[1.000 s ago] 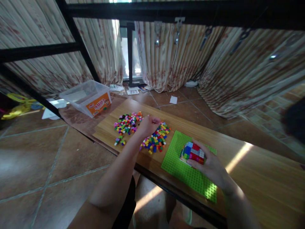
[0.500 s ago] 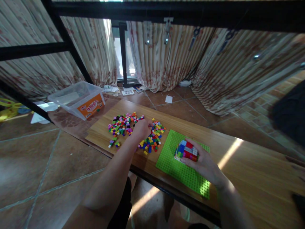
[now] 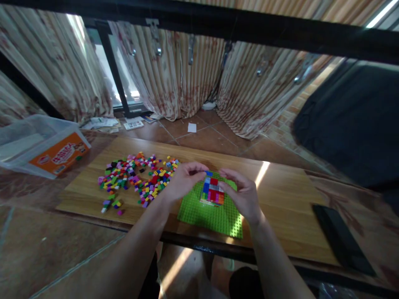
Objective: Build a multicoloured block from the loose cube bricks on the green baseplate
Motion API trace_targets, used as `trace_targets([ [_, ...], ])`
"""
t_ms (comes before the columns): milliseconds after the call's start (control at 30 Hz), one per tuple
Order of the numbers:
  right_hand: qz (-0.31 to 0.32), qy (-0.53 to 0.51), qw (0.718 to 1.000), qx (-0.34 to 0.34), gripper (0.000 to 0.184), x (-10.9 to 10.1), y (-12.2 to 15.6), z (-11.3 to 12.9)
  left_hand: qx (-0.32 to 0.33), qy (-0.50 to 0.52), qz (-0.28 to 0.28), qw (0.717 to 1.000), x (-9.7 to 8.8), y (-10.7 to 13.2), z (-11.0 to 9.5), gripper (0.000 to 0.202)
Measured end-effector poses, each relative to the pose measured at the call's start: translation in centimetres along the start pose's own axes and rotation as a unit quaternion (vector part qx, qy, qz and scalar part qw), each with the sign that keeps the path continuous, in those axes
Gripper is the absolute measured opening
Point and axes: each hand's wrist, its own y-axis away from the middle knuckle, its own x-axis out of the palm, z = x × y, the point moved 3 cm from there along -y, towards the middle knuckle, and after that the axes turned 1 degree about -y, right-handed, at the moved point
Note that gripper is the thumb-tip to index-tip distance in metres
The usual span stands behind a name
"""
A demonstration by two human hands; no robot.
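Note:
A small multicoloured brick block (image 3: 212, 192) stands on a green baseplate (image 3: 199, 214) near the front edge of the wooden table (image 3: 286, 203). My left hand (image 3: 183, 179) is curled at the block's left side, its fingertips pinched at the top corner where a blue brick shows. My right hand (image 3: 241, 193) is curled round the block's right side, fingers touching it. A scatter of several small coloured bricks (image 3: 137, 178) lies on the table left of the baseplate.
A clear plastic tub with an orange label (image 3: 46, 147) sits at the far left. A black flat object (image 3: 339, 236) lies at the table's right. Curtains (image 3: 187, 79) hang behind, and papers (image 3: 102, 123) lie on the tiled floor. A dark cloth (image 3: 352, 120) hangs at the right.
My left hand has left the loose brick pile and come to the block's top left corner. My right hand stays on the block. The view has swung to the right.

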Motion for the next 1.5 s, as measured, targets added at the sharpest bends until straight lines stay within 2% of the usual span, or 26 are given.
trace_targets([
  [167, -0.024, 0.012, 0.999, -0.02, 0.019, -0.3, 0.0, 0.8, -0.002, -0.003, 0.022, 1.0, 2.5, -0.2, 0.2, 0.015],
  [367, -0.018, 0.055, 0.998, -0.025, 0.014, -0.9, 0.2, 0.6, 0.008, -0.075, 0.002, 0.997, 3.5, -0.4, 0.1, 0.017],
  [467, 0.002, 0.085, 0.996, 0.011, 0.016, -1.2, 0.2, -0.3, 0.012, -0.119, -0.012, 0.993, 3.2, -0.8, 0.3, 0.021],
  [633, 0.022, 0.1, 0.993, 0.053, 0.019, -1.4, 0.2, -1.9, 0.02, -0.179, -0.111, 0.977, 1.3, -1.4, 1.0, 0.023],
  [700, 0.028, 0.1, 0.993, 0.059, 0.019, -1.3, 0.2, -2.1, 0.019, -0.19, -0.127, 0.973, 0.8, -1.5, 1.5, 0.02],
  [867, 0.018, 0.096, 0.992, 0.08, 0.019, -1.1, 0.2, -2.4, 0.024, -0.214, -0.091, 0.972, 1.2, -1.5, 1.9, 0.018],
  [1167, 0.02, 0.08, 0.991, 0.103, 0.019, -1.1, 0.2, -2.6, 0.004, -0.234, -0.01, 0.972, 3.7, -1.3, 2.2, 0.022],
  [1300, 0.024, 0.101, 0.991, 0.081, 0.018, -1.2, 0.2, -2.2, -0.009, -0.237, -0.024, 0.971, 4.2, -1.4, 2.9, 0.02],
  [1500, 0.031, 0.107, 0.991, 0.078, 0.018, -1.1, 0.2, -2.1, -0.047, -0.188, -0.062, 0.979, 4.3, -1.8, 3.7, 0.015],
])
